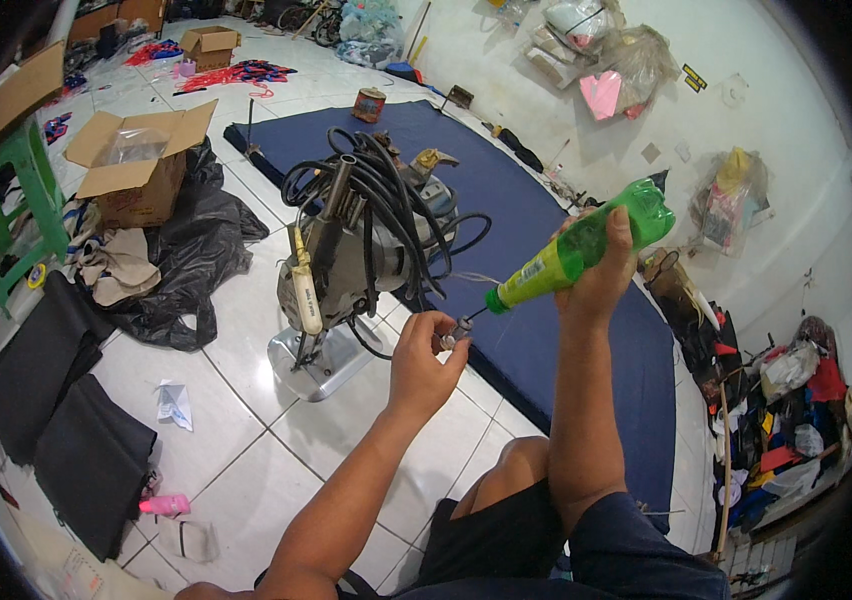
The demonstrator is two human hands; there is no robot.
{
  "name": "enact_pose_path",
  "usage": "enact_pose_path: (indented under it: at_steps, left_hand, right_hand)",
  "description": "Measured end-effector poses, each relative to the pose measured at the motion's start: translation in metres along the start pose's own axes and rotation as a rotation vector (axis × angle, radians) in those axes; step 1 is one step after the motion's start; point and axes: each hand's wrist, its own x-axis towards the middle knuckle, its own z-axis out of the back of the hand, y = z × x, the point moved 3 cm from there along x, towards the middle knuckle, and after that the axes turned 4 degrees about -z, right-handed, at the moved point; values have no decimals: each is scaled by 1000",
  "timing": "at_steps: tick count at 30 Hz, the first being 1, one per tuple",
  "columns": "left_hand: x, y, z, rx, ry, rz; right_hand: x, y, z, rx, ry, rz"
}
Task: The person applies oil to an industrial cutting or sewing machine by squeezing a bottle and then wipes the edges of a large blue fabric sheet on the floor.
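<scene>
In my raised right hand [606, 255] is a green plastic bottle [556, 258], tilted with its cap end low and to the left. A thin dark spout [479, 313] reaches from the cap down to a small clear-looking cup [457, 333]. My left hand [424, 362] pinches that cup between thumb and fingers; whether liquid flows cannot be made out. Just left of my left hand stands a grey cutting machine [331, 265] on a shiny metal base plate [321, 362]. Its black cable [386, 190] lies coiled over the top.
A dark blue padded mat [546, 370] stretches behind the machine. At left are an open cardboard box [141, 190], a black plastic bag [196, 255], a green stool [11, 215] and black fabric pieces [96, 465]. A pink bottle [165, 505] lies lower left. Piled clutter [796, 420] lines the right wall.
</scene>
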Motion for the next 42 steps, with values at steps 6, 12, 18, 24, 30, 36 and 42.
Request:
enact_pose_path:
  at_steps: [6,12,18,24,30,36,42]
  left_hand:
    - [-1,3,-1,35,2,-22]
    - [1,0,-1,49,-9,-69]
    - [1,-2,0,45,-20,-98]
    - [0,-1,-1,25,-19,-93]
    - [0,-4,-1,12,9,-68]
    - [0,-2,-1,31,13,-67]
    - [0,-3,-1,45,18,-76]
  right_hand:
    - [-1,0,-2,1,21,2]
    - [-2,2,-2,-24,-6,-37]
    - [1,-4,4,39,-34,-61]
    - [4,-3,3,19,-22,-37]
    - [6,-5,6,24,-3,-21]
    - [7,-5,5,-48,-30,-3]
    - [8,-6,6,5,0,-26]
